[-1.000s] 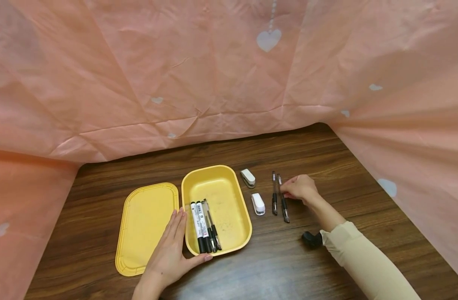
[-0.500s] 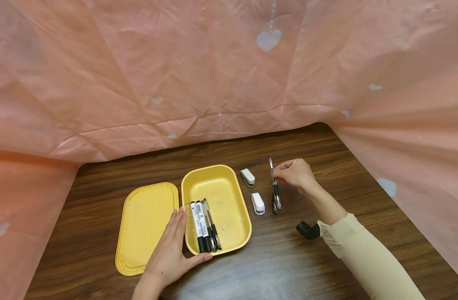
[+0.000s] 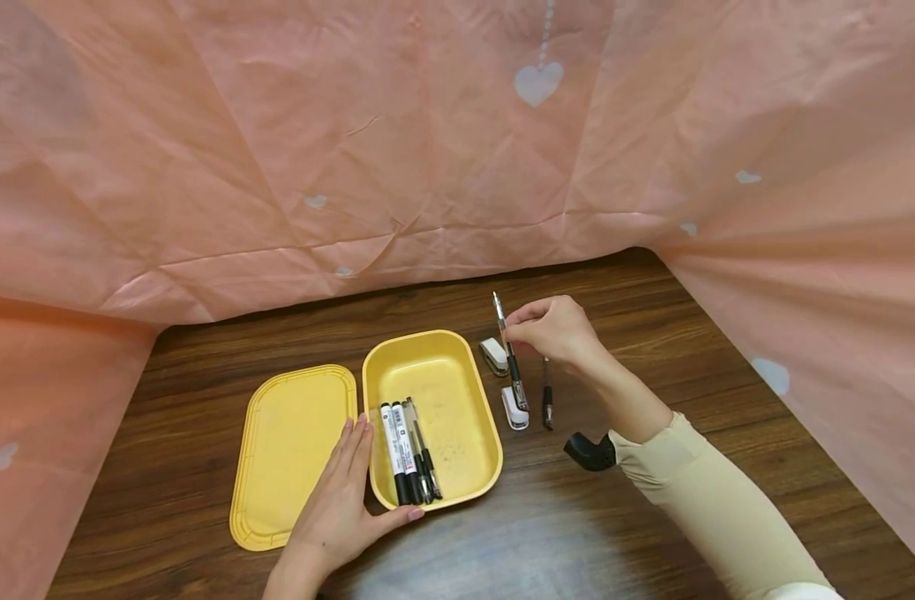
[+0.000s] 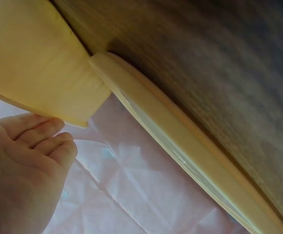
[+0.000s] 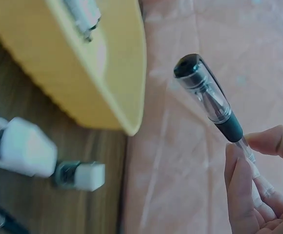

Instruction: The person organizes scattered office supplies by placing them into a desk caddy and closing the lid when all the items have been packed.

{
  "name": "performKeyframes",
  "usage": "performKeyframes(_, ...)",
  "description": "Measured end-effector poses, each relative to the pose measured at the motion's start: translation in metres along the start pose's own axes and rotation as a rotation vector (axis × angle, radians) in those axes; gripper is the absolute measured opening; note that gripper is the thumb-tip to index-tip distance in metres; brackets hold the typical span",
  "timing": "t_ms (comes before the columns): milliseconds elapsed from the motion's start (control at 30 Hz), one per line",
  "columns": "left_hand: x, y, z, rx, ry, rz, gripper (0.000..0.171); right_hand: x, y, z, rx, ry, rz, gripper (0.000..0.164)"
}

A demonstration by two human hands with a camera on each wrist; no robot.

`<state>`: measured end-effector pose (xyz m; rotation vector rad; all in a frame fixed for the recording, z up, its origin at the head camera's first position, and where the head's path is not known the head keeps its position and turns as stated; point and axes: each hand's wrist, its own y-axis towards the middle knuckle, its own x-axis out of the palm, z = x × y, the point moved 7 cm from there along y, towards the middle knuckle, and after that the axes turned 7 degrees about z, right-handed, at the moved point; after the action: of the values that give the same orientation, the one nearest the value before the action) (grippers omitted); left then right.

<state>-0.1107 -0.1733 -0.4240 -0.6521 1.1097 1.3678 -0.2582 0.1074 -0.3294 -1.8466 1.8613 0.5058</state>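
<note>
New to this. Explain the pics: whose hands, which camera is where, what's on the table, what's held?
No robot here: these are a person's bare hands. The wide picture comes from a camera on the head, looking forward and down; the two close-ups come from cameras on each wrist. On the dark wood table sit an open yellow box with two markers and two pens inside, a flat yellow lid beside it, two white staplers and a loose pen. The left hand rests against the box; the right hand pinches another pen above the table.

clr/blk pen (image 3: 514, 367) aloft, tilted, in r hand (image 3: 558, 332)
</note>
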Motion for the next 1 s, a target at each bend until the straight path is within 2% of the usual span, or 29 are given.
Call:
performKeyframes(200, 0.001, 0.000, 0.000, -0.010, 0.000, -0.004, 0.124, 0.017, -0.002, -0.027, -0.014, 0.153, -0.028, 0.018)
performKeyframes(400, 0.002, 0.001, 0.001, -0.007, 0.001, 0.000, 0.124, 0.042, -0.005, -0.041, 0.027, 0.295, -0.102, 0.017)
performKeyframes(567, 0.002, 0.001, 0.002, 0.001, 0.001, 0.012, 0.124, 0.060, -0.007, -0.042, 0.038, 0.302, -0.135, 0.014)
performKeyframes(800, 0.003, 0.000, 0.005, -0.002, -0.007, 0.009, 0.124, 0.085, -0.012, -0.030, 0.063, 0.317, -0.175, 0.013)
performKeyframes(1000, 0.003, -0.001, 0.007, 0.009, -0.003, 0.013, 0.124, 0.103, -0.019, -0.014, 0.065, 0.247, -0.186, 0.006)
